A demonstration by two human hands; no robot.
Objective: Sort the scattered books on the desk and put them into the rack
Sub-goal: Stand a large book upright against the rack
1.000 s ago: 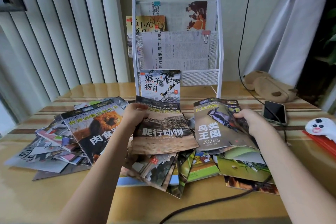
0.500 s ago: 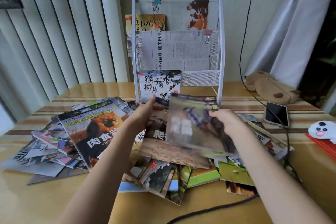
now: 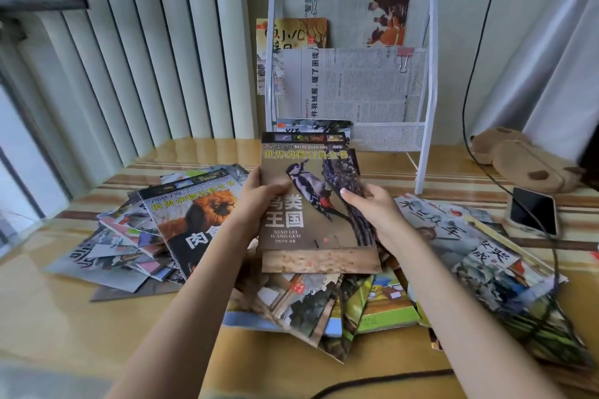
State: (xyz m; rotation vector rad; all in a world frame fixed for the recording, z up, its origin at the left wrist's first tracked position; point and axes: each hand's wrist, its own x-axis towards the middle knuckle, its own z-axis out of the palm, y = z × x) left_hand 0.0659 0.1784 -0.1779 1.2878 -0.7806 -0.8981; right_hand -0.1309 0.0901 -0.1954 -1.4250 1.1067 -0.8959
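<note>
The woodpecker book (image 3: 311, 204) lies on top of the reptile book (image 3: 321, 261), whose lower edge shows beneath it. My left hand (image 3: 259, 201) grips the left edge of this pair and my right hand (image 3: 372, 207) grips the right edge, holding both above the desk. A lion book (image 3: 194, 214) tops the pile on the left. More books (image 3: 324, 304) are scattered under my hands, and a grey illustrated book (image 3: 460, 236) lies to the right. The white wire rack (image 3: 424, 81) stands at the back with newspapers and a yellow book (image 3: 291, 32) in it.
A phone (image 3: 533, 210) on a black cable (image 3: 470, 74) lies at the right by a brown plush case (image 3: 525, 162). Vertical blinds (image 3: 136, 58) hang at the left. Another cable (image 3: 382, 381) crosses the front edge of the wooden desk (image 3: 58, 317).
My right hand has carried the woodpecker book from the right side leftward and laid it onto the reptile book in my left hand. Both hands now hold the pair together.
</note>
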